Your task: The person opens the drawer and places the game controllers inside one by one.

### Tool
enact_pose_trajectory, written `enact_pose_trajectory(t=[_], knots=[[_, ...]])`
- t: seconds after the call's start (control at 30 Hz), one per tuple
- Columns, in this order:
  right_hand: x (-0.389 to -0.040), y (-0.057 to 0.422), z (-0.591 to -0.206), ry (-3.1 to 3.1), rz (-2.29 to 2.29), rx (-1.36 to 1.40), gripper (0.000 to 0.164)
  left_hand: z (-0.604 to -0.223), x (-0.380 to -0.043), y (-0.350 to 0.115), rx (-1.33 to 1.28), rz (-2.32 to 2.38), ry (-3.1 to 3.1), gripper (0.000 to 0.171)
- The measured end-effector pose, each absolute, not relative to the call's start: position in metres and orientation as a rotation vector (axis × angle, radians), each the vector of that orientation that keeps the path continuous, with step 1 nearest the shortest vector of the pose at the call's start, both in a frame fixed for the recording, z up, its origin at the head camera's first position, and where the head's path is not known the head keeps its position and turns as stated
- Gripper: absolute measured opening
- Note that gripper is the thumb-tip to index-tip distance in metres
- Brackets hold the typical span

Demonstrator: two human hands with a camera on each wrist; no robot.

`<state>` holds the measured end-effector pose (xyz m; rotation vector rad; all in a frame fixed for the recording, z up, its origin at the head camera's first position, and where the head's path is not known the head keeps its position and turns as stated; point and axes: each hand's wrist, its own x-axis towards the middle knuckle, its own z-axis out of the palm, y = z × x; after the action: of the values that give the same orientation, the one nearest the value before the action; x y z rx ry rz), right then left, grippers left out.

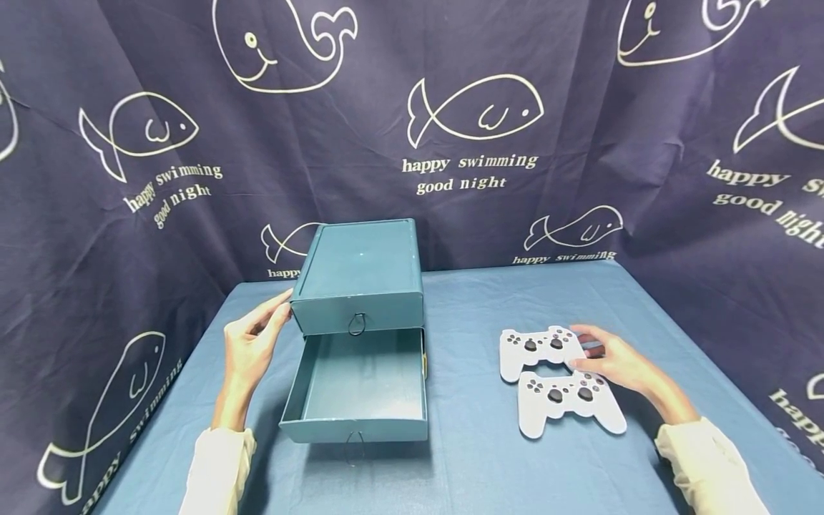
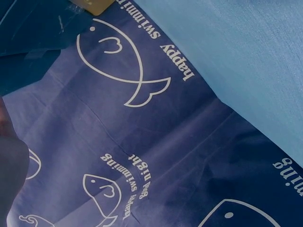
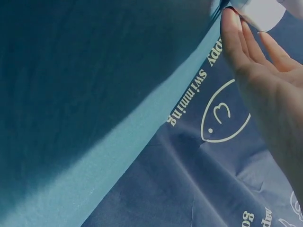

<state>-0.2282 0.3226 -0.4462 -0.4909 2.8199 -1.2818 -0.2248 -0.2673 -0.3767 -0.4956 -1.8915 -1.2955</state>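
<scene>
A teal two-drawer box stands left of centre on the table. Its lower drawer is pulled out and looks bare inside, while the upper drawer is closed. My left hand touches the box's front left corner with thumb and fingertips. Two white game controllers lie to the right, a far one and a near one that partly overlaps it. At its right end the far controller is pinched by my right hand; in the right wrist view its white edge meets the fingers.
A light blue cloth covers the table. Dark blue curtains with whale and fish drawings rise behind it and on both sides. Thin loop pulls hang from the drawer fronts.
</scene>
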Motion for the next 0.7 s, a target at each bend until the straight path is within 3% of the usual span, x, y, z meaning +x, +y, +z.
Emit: enact_pose_trajectory(t=[0.7], knots=[[-0.242,0.324,-0.452,2.796,-1.292,-0.529,0.059,-0.379,-0.227,-0.269,-0.506,-1.290,-1.892,0.031]])
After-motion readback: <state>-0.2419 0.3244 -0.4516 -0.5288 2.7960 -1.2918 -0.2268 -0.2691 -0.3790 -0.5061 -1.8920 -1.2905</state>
